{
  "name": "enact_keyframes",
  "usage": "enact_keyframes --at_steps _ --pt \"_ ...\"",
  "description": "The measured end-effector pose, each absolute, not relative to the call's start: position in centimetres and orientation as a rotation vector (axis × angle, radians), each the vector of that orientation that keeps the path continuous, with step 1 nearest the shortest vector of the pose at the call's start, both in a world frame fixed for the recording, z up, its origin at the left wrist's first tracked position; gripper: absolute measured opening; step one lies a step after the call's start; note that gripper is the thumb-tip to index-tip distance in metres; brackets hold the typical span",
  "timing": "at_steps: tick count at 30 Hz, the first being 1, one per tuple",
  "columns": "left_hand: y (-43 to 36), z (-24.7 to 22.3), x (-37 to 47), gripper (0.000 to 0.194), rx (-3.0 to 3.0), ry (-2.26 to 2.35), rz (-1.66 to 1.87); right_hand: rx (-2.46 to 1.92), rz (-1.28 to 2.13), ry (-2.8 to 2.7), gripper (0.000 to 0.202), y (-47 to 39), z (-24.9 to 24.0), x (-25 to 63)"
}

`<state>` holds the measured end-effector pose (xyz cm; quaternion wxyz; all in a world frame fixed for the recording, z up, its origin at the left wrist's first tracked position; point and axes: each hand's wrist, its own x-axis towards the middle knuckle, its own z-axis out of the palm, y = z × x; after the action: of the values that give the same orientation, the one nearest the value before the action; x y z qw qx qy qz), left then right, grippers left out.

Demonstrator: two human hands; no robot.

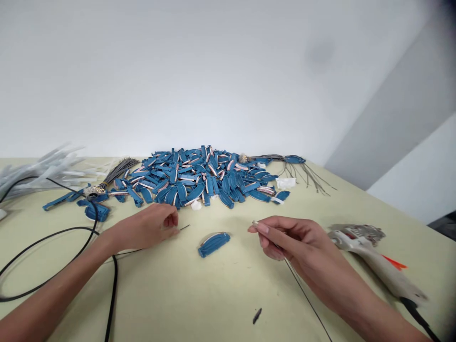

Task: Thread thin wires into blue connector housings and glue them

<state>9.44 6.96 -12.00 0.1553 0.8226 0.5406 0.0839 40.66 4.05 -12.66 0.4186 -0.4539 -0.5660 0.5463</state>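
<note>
My left hand (151, 227) is closed in a pinch on a thin dark wire, whose short end (185, 227) sticks out past the fingertips. My right hand (290, 237) pinches another thin wire (308, 294), which runs down below the palm toward the bottom edge; a small pale tip (255, 224) shows at the thumb and forefinger. On the table between the hands lies a single blue curved piece (214, 244), touched by neither hand. Behind them spreads a large pile of similar blue pieces (192, 178), some showing pale edges.
A glue gun (383, 266) lies at right, its nozzle end on a crusted patch. Bundled wires (123, 170) and translucent sticks (53, 171) are at left, with a black cable (113, 294) looping nearby. More wires (313, 178) lie right of the pile. A dark scrap (257, 316) is in front.
</note>
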Motion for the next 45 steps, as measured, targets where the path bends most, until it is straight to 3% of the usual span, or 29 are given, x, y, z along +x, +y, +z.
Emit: enact_keyframes --at_steps 5,13,23,27,32,36,45 --pt "5.7 -13.8 11.5 0.024 2.473 1.597 0.298 -1.097 1.416 -1.446 0.034 4.2 -12.6 40.1" --pt "6.7 -15.3 12.4 0.004 2.533 1.684 0.411 -1.104 1.495 -1.542 0.034 4.6 -12.5 39.2" --pt "7.8 -16.2 12.6 0.009 2.468 1.761 0.58 -1.133 1.522 -1.534 0.043 4.8 -13.0 38.8" --pt "7.4 -15.1 13.3 0.001 2.395 1.609 0.808 -1.157 1.526 -1.515 0.037 4.9 -13.6 38.7" --pt "5.0 -13.7 16.0 0.017 2.239 1.252 1.06 -1.125 1.546 -1.515 0.035 5.0 -13.8 38.1" --pt "3.8 -13.8 17.4 0.012 2.175 1.064 1.124 -1.076 1.587 -1.534 0.037 4.7 -13.9 37.8" --pt "4.4 -14.1 17.1 0.009 2.164 1.044 1.248 -1.032 1.664 -1.557 0.042 3.9 -13.6 37.8"
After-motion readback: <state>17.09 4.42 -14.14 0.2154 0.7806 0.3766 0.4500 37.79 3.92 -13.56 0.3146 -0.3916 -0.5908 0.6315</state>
